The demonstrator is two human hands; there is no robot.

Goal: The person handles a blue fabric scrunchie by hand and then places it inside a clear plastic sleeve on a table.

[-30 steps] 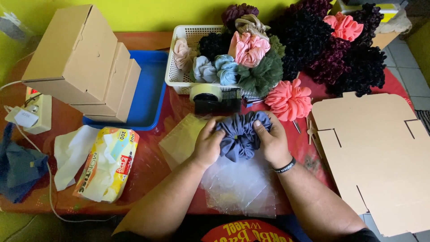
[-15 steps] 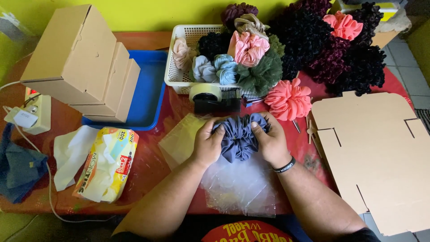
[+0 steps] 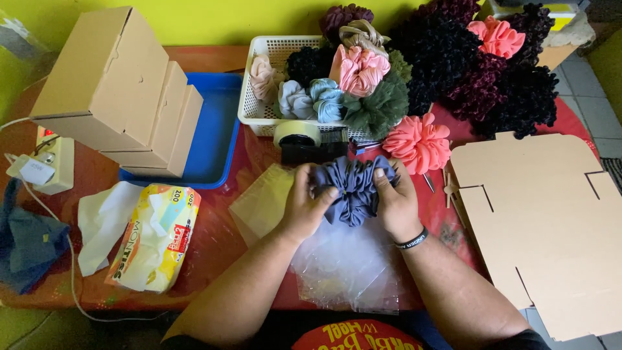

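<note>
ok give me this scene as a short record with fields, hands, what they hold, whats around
left hand: grips the grey-blue scrunchie on its left side
right hand: grips the same scrunchie on its right side, black wristband on the wrist
under hands: clear plastic bag
behind: tape dispenser, white basket of scrunchies
right: flat cardboard box blank, coral scrunchie
left: tissue pack, folded boxes on blue tray

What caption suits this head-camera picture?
Both hands, left hand and right hand, squeeze a grey-blue scrunchie above clear plastic bags.
</note>
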